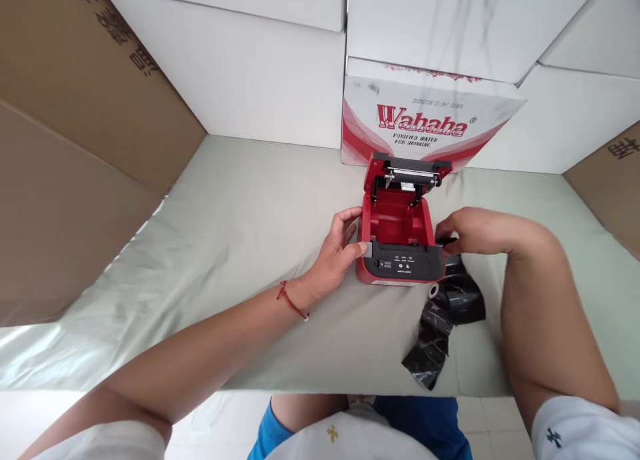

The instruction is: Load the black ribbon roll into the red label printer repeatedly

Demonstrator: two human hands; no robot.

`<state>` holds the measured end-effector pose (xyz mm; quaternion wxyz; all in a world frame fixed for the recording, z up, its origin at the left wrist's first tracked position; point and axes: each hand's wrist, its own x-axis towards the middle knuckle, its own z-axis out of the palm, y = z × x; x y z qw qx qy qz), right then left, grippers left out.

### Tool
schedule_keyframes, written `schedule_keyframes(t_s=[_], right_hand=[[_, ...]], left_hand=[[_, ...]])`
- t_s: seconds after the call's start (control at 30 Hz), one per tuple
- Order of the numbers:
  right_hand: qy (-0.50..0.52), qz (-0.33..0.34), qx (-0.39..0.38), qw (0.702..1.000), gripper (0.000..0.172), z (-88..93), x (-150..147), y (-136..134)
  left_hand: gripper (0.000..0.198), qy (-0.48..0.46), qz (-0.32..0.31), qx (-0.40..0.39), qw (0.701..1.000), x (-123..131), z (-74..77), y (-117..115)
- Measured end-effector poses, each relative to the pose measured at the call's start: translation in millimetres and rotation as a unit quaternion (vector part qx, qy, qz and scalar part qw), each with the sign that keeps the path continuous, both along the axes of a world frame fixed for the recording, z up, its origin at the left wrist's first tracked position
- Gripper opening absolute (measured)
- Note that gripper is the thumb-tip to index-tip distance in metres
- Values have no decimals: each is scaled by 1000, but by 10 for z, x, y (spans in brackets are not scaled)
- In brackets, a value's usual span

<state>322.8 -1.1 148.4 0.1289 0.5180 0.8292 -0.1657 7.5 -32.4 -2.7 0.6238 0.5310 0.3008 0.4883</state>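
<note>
Head view: "Wahaha PURIFIED WATER" carton (425, 117) behind the red printer (401, 225).

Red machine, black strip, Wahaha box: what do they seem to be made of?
Red machine: probably hard plastic, softly shiny, with smooth moulded curves.
Black strip: perhaps plastic film, glossy, judging by bright streaks and curling; coated paper possible.
Wahaha box: likely cardboard, matte, with flat printed faces, straight edges.

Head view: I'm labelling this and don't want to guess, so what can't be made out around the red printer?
All in the head view:
- What the right hand's fingertips touch: unclear in shadow beside the red printer.
- Lettering on the black front panel: mostly too small.
- The black strip's upper part: covered by the right hand.
- The left brown cardboard: cut off by the left edge.
</note>
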Motion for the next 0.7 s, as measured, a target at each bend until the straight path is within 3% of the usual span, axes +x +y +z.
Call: schedule_keyframes(t_s=[0.1, 0.2, 0.27, 0.33, 0.47, 0.57, 0.7], right_hand=[[-1, -7, -75, 997, 28, -68, -67, -42], [-15, -48, 4, 999, 42, 22, 47, -314], [12, -56, 51, 997, 43, 82, 124, -615], [70, -43, 19, 996, 40, 75, 144, -944], [28, -64, -10, 997, 39, -161, 46, -1407], [-5, -108, 3, 994, 35, -328, -25, -1524], [37, -138, 53, 988, 40, -378, -23, -1585]], left_hand=[[74, -11, -7, -6, 1000, 8, 44, -18], [73, -19, -6, -9, 1000, 8, 91, -39], [73, -21, -8, -12, 1000, 10, 101, -43], [73, -21, -5, -14, 1000, 17, 91, -36], [74, -23, -3, -7, 1000, 42, 60, -11], [74, -28, -6, -12, 1000, 54, 75, -9], [74, -37, -14, -28, 999, 59, 128, -27]])
